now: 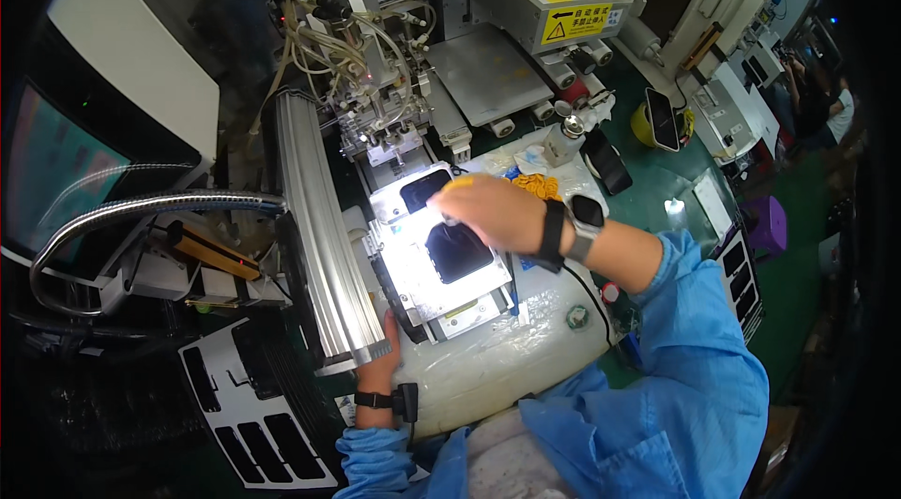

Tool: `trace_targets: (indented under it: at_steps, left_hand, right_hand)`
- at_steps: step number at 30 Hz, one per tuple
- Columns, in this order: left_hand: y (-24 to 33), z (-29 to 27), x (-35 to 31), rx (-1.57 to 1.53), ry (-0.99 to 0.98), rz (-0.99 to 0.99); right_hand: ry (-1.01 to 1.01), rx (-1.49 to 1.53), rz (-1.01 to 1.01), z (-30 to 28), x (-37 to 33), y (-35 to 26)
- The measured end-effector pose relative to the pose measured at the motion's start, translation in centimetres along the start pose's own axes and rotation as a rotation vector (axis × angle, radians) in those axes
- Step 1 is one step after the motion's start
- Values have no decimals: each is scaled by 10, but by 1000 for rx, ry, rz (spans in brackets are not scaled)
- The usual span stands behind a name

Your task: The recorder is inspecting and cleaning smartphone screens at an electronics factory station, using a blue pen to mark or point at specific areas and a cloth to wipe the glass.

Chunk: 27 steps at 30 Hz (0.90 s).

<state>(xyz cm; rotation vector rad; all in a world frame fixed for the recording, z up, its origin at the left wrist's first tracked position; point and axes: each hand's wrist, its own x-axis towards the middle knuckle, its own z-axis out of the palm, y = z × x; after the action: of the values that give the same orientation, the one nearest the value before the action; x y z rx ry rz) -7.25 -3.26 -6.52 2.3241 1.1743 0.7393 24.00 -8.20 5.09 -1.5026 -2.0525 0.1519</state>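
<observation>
My right hand (496,210) is over a brightly lit white fixture (481,300), its fingers curled down towards a black glass panel (457,251) lying there. Something yellow shows at its fingertips; glare and the hand itself hide what the fingers grip. A second dark panel or window (426,189) is set in the fixture just beyond. Low at the fixture's left side, my left hand (387,349) reaches up beside the metal beam (324,236); most of its fingers are hidden.
A machine head with tubes and fittings (385,95) stands behind the fixture. Right of it are a clear bottle (563,140), an orange-yellow cloth (537,185) and a phone (663,120) on a stand. A flexible metal hose (160,201) arches at left, above a slotted tray (267,433).
</observation>
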Motion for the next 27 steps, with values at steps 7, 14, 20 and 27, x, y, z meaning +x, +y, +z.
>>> trace_targets:
  at_steps: [7, 14, 20, 27]
  left_hand:
    - [-2, 1, 0, 18, 12, 34]
    - [-2, 1, 2, 30, 2, 72]
    - [3, 1, 2, 22, 4, 42]
    - [-6, 2, 2, 2, 16, 59]
  right_hand:
    - [-88, 43, -57, -7, -51, -43]
    - [41, -111, 147, -10, 17, 34]
    - [-23, -25, -13, -16, -49, -14]
    - [-100, 4, 173, -42, -32, -22]
